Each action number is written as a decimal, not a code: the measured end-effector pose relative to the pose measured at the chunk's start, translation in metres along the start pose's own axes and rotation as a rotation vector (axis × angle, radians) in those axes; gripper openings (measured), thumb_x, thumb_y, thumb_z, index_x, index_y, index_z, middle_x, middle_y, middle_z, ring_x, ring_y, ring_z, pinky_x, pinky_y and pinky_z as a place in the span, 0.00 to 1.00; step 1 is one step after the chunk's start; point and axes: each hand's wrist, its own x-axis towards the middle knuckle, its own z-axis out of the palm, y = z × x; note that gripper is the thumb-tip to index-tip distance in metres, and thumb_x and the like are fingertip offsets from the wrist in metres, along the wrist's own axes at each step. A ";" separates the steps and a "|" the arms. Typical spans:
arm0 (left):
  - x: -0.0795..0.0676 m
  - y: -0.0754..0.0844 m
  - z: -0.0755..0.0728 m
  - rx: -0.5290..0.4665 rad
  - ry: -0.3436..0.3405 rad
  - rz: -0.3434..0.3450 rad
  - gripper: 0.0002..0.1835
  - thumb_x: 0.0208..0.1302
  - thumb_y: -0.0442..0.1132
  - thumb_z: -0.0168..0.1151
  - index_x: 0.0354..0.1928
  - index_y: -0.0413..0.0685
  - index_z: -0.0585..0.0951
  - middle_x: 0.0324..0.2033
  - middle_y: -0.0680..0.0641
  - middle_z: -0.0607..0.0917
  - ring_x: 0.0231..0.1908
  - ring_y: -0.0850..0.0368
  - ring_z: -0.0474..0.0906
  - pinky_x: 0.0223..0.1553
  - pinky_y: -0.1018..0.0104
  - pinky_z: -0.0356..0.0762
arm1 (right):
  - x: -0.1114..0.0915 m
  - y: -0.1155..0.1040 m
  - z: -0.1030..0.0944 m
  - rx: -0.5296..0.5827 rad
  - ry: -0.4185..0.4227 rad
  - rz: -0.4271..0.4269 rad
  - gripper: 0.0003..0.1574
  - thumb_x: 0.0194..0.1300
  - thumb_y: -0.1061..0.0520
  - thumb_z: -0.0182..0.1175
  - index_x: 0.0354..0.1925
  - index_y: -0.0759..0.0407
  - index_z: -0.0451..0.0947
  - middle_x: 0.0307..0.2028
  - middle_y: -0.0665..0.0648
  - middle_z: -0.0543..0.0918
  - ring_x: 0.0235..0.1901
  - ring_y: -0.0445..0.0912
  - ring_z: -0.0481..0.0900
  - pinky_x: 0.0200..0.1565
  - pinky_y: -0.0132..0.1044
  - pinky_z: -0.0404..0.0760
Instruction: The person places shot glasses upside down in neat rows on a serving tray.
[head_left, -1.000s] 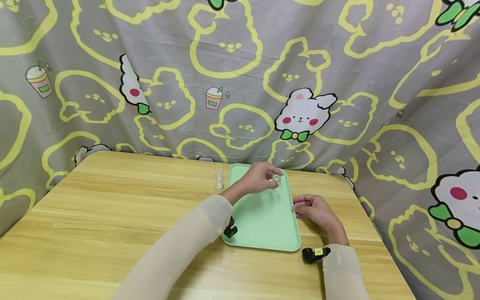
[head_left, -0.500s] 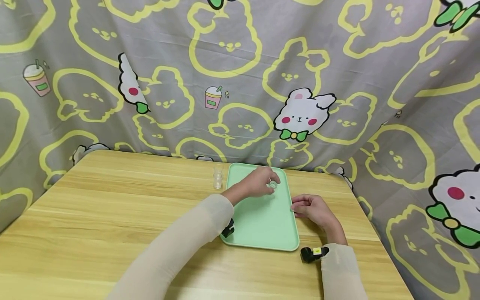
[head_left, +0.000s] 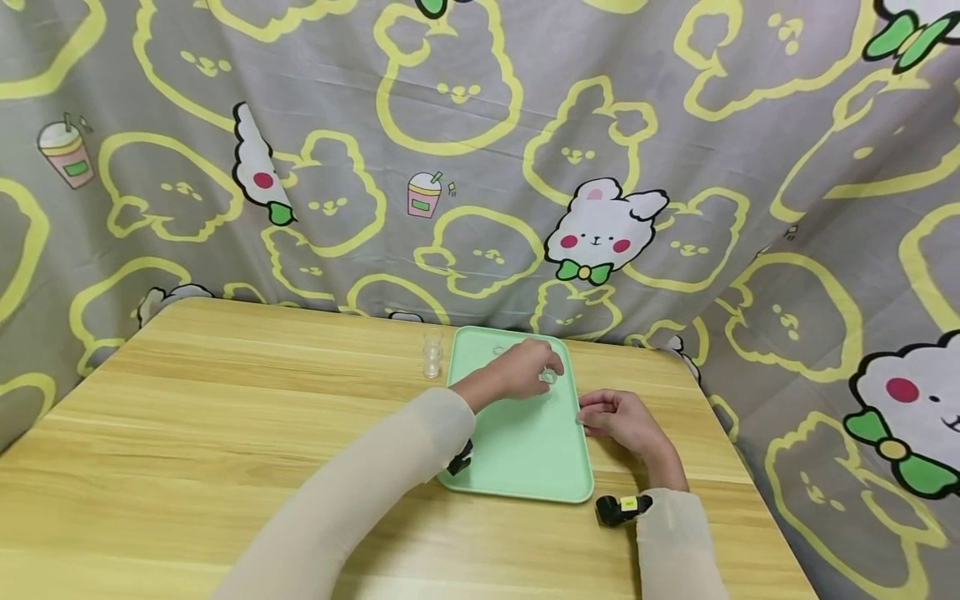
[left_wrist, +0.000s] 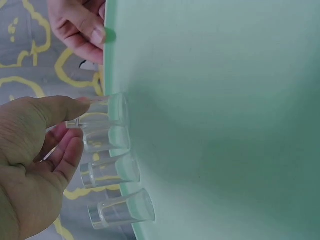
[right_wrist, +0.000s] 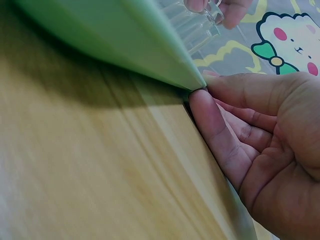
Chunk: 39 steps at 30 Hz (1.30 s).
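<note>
My left hand [head_left: 525,368] pinches a small clear shot glass [left_wrist: 102,112] by its narrow base, over the far right part of the pale green tray [head_left: 517,458]. In the left wrist view the glass's wide rim is right at the tray surface, base away from it. Beside it on the tray stand several more clear glasses [left_wrist: 122,207] in a row, also rim down. At the tray's right edge my right hand [head_left: 622,421] grips the rim between thumb and fingers. In the right wrist view its fingertips [right_wrist: 204,102] meet at the tray's edge.
A stack of clear glasses [head_left: 432,354] stands on the wooden table [head_left: 225,417], just left of the tray's far end. Behind the table hangs a grey patterned curtain [head_left: 337,167]. A black wrist camera [head_left: 618,508] sits by the right sleeve.
The left hand has moved slightly nearer along the tray and down with the glass, uncovering a glass behind it. The right hand stays at the tray's edge.
</note>
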 end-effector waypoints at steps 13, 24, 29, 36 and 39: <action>0.005 0.001 0.004 0.029 -0.024 -0.060 0.16 0.65 0.32 0.69 0.55 0.44 0.87 0.51 0.51 0.87 0.57 0.56 0.80 0.59 0.67 0.76 | 0.003 0.004 0.001 0.005 0.005 0.001 0.19 0.70 0.66 0.64 0.56 0.76 0.76 0.39 0.58 0.86 0.38 0.44 0.85 0.43 0.38 0.87; 0.008 0.001 0.006 0.027 -0.023 -0.090 0.16 0.67 0.32 0.68 0.56 0.44 0.86 0.53 0.50 0.86 0.60 0.55 0.78 0.62 0.66 0.75 | 0.001 0.001 0.000 -0.014 -0.003 -0.002 0.19 0.71 0.65 0.63 0.56 0.76 0.76 0.40 0.60 0.86 0.40 0.45 0.85 0.44 0.38 0.87; 0.008 0.000 0.006 0.042 -0.022 -0.087 0.17 0.67 0.33 0.68 0.57 0.44 0.86 0.53 0.49 0.85 0.59 0.56 0.77 0.62 0.66 0.73 | 0.001 0.000 -0.001 -0.024 -0.011 -0.010 0.20 0.72 0.65 0.63 0.57 0.76 0.76 0.41 0.61 0.86 0.40 0.45 0.86 0.44 0.38 0.87; 0.007 0.002 0.006 0.048 -0.014 -0.093 0.16 0.67 0.33 0.68 0.56 0.45 0.86 0.52 0.50 0.84 0.58 0.55 0.77 0.61 0.66 0.74 | 0.001 0.001 -0.001 -0.029 -0.015 -0.018 0.20 0.72 0.65 0.63 0.57 0.76 0.76 0.41 0.60 0.86 0.40 0.45 0.86 0.43 0.39 0.87; 0.006 0.003 0.006 0.044 -0.017 -0.100 0.16 0.67 0.34 0.68 0.56 0.45 0.86 0.52 0.49 0.84 0.58 0.55 0.77 0.61 0.66 0.74 | 0.001 0.001 -0.001 -0.028 -0.015 -0.016 0.20 0.72 0.65 0.63 0.57 0.76 0.76 0.41 0.60 0.86 0.40 0.45 0.86 0.43 0.39 0.87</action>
